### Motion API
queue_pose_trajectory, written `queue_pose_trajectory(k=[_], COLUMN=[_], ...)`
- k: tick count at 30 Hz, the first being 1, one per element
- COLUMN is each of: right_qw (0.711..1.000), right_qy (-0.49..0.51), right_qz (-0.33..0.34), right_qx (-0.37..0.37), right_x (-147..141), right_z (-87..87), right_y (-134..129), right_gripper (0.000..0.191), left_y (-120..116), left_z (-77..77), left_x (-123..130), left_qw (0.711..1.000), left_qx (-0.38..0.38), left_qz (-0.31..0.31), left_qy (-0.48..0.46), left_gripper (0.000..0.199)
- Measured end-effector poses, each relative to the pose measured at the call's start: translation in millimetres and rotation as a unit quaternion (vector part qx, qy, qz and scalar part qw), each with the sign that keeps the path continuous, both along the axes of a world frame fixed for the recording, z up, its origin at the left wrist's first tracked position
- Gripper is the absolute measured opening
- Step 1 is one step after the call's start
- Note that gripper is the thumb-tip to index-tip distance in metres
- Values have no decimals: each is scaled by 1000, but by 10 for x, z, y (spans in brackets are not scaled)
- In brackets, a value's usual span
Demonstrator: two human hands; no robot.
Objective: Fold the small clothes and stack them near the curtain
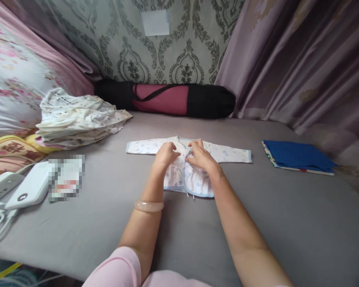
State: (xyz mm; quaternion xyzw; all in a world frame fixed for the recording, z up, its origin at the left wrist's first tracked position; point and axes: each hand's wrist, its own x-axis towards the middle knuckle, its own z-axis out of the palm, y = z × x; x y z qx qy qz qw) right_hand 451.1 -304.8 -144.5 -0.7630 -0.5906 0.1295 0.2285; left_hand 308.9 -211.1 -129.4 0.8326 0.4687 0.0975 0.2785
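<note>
A small white baby shirt (233, 154) with blue trim and a pale blue print lies spread on the grey surface, its sleeves stretched out to both sides. My left hand (167, 154) rests over the upper front of the shirt, fingers curled; whether it pinches cloth is too small to tell. Just to its right, my right hand (200, 155) has its thumb and fingers closed on the shirt's front edge near the neckline. Thin ties hang from the blue-trimmed hem.
Piled clothes (77, 119), a white power bank (32, 185) and a power strip (2, 185) are at the left. A black and maroon bag (161, 99) lies along the wall. Folded blue cloth (296, 154) sits at the right on the grey surface (287, 223).
</note>
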Motion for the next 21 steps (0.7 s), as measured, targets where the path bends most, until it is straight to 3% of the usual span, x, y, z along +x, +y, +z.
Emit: queue_pose_trajectory(k=[5, 9, 14, 21], right_qw=[994, 988, 995, 980], right_qy=[-16, 0, -69, -69], right_qz=[52, 77, 62, 188], right_qx=[-97, -131, -24, -1], right_x=[-125, -148, -295, -680], right_z=[126, 131, 97, -124], right_y=[-10, -7, 47, 121], right_gripper=[6, 8, 22, 38], left_y=[125, 146, 112, -181], left_z=[181, 247, 227, 53], left_x=[-262, -382, -519, -879], left_qw=[999, 998, 996, 994], left_qx=[-19, -30, -26, -78], left_qz=[47, 54, 31, 12], left_qy=[5, 25, 82, 80], left_gripper=[18, 18, 15, 17])
